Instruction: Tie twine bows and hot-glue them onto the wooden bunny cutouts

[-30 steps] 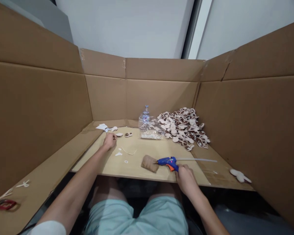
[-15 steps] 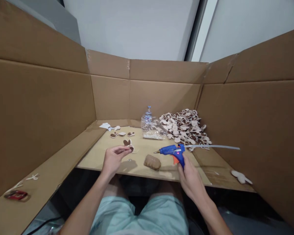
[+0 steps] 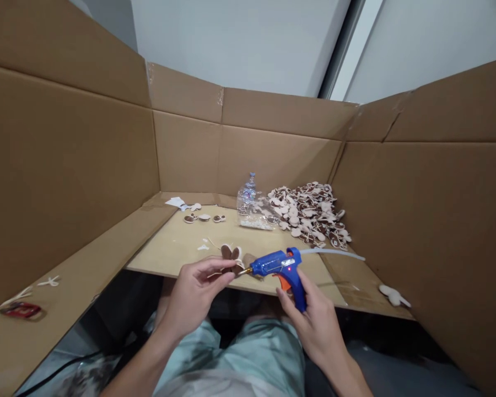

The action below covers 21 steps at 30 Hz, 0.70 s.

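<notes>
Between the thumb and fingers of my left hand [image 3: 200,289] is a small brown and white bunny-shaped piece [image 3: 230,253], its ears pointing up. My right hand [image 3: 312,311] grips a blue glue gun [image 3: 279,264] with an orange trigger. The gun's metal nozzle [image 3: 245,271] meets the lower right side of the bunny piece; whether it touches is too small to tell. A long clear glue stick [image 3: 334,252] sticks out of the gun's back. Partly hidden behind the nozzle lies a brown lump [image 3: 250,258] on the board [image 3: 169,253].
A large heap of brown and white pieces [image 3: 310,212] fills the back right, beside a clear plastic bag [image 3: 256,218] and a bottle [image 3: 252,184]. Several small pieces [image 3: 204,217] lie at the back left. A red tool [image 3: 20,310] rests far left. Cardboard walls [image 3: 281,154] surround the board.
Both hands have come closer to me and to each other. The glue gun has moved left, bringing its nozzle to the bunny piece. The view has shifted slightly.
</notes>
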Available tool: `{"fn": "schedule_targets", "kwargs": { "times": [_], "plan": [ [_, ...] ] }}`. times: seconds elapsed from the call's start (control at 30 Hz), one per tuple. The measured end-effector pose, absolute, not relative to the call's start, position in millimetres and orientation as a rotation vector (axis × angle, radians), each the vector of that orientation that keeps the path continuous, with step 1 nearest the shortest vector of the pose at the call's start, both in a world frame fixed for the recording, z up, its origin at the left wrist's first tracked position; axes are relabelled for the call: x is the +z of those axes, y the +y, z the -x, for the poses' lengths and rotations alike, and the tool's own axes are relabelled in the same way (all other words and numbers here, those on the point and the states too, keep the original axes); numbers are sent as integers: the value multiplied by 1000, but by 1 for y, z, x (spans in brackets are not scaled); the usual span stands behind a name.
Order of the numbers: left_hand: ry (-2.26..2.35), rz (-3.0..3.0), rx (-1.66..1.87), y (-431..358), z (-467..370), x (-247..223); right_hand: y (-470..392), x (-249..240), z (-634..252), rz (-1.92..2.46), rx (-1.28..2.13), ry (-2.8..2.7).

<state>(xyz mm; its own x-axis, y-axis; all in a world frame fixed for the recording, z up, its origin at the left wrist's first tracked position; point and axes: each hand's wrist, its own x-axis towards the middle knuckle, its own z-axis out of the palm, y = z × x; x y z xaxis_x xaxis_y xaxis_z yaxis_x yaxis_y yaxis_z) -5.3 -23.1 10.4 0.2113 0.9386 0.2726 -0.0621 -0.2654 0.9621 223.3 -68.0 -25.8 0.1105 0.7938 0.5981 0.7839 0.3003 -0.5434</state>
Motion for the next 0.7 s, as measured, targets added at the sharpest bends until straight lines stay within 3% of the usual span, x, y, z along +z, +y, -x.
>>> {"fn": "schedule_targets", "kwargs": {
  "times": [0.7],
  "plan": [
    [887, -1483, 1269, -36, 8, 19, -77, -22, -223, 1356, -364, -1675]
  ]
}}
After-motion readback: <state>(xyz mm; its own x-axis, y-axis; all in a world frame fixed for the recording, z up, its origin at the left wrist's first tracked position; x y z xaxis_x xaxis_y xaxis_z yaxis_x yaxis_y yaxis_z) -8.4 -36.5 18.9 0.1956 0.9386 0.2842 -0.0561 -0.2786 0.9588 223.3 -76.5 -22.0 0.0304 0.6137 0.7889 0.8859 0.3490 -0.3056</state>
